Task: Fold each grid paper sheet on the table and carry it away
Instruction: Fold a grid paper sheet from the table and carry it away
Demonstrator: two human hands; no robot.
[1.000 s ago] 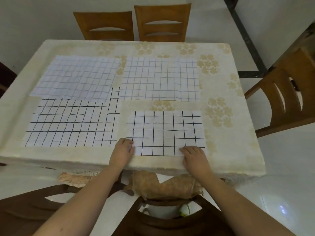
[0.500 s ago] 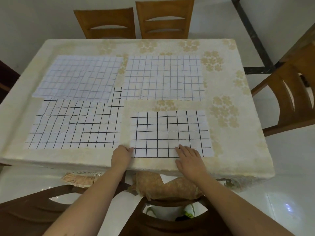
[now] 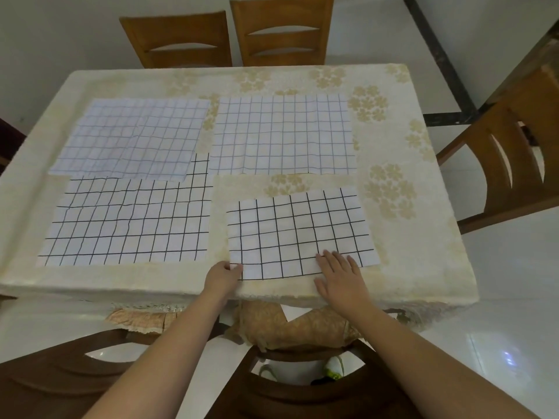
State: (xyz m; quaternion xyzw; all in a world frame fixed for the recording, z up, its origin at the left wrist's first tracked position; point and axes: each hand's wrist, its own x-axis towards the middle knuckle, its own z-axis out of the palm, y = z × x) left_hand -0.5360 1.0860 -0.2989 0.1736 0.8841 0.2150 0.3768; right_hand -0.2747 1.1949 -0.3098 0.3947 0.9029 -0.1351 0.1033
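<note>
We find no words, numbers, labels or brand marks that we can read anywhere. The four grid paper sheets (image 3: 299, 234) on the worktop (image 3: 423, 237) carry only ruled lines, with nothing written in their squares, and the cloth over the worktop shows only a flower pattern, no lettering.

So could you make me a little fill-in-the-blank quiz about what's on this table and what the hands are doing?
1. ____ grid sheets lie on the table.
2. Both hands touch the near-right sheet, the ____ of them all.
3. The left hand pinches that sheet's near-left ____.
4. The right hand lies ____ on its near edge.

Missing: four; smallest; corner; flat
</note>
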